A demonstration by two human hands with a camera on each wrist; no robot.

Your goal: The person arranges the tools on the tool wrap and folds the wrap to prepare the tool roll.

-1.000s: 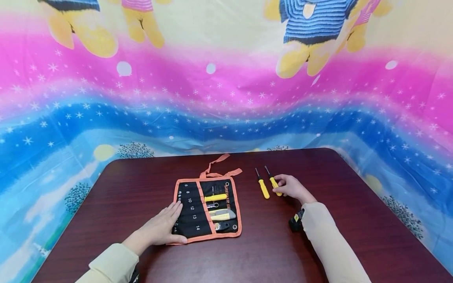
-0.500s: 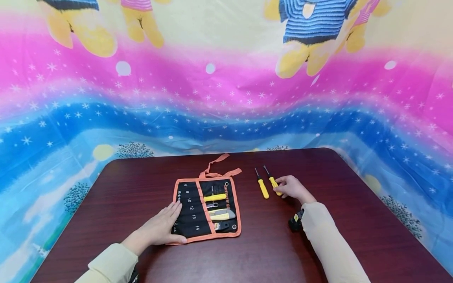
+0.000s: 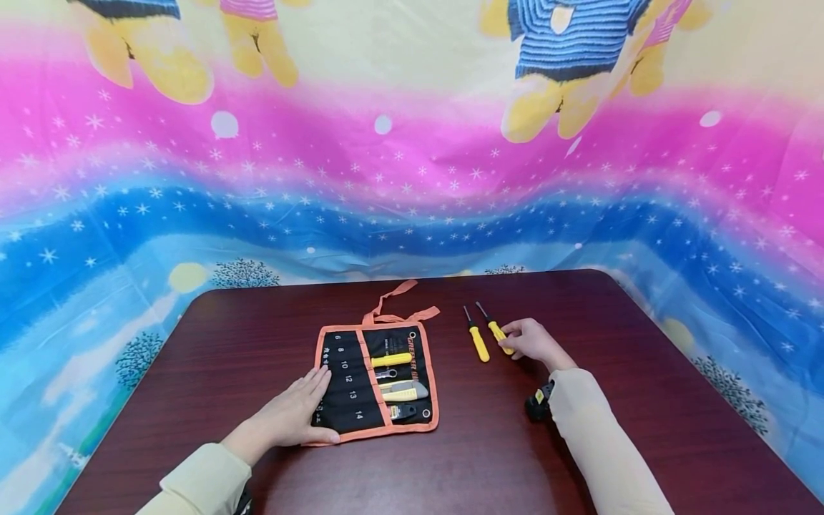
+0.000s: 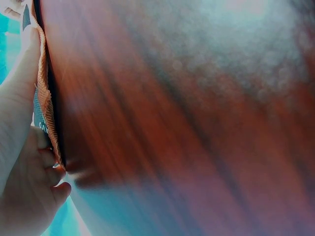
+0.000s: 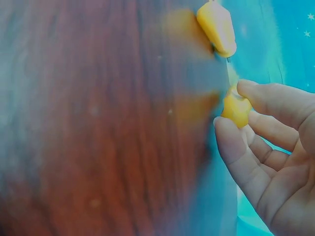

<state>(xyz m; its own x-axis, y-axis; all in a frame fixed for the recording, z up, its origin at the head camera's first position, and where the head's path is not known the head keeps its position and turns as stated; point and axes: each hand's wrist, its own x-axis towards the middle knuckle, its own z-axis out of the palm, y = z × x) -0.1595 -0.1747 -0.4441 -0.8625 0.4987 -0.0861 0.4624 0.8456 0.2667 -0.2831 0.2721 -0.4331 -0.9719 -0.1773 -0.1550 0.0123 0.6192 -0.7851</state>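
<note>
My left hand (image 3: 292, 409) lies flat with fingers spread on the left edge of a black tool roll (image 3: 341, 386) with orange trim and printed numbers. In its right-hand pockets sit a yellow-handled tool (image 3: 392, 360), a ring-ended wrench (image 3: 387, 373), a utility knife (image 3: 404, 390) and a black-ended tool (image 3: 404, 411). To the right of the roll, my right hand (image 3: 531, 342) pinches the yellow handle of a screwdriver (image 3: 496, 330) between thumb and fingers; the right wrist view shows the handle's end (image 5: 236, 112) in that pinch. A second yellow screwdriver (image 3: 478, 345) lies just left of it.
Orange tie straps (image 3: 405, 315) trail from the roll's far edge over the dark red-brown table (image 3: 244, 343). Behind the table hangs a colourful printed cloth (image 3: 386, 179).
The pinched screwdriver's tip has swung slightly left, toward the other screwdriver. My left hand and the tool roll stay where they were.
</note>
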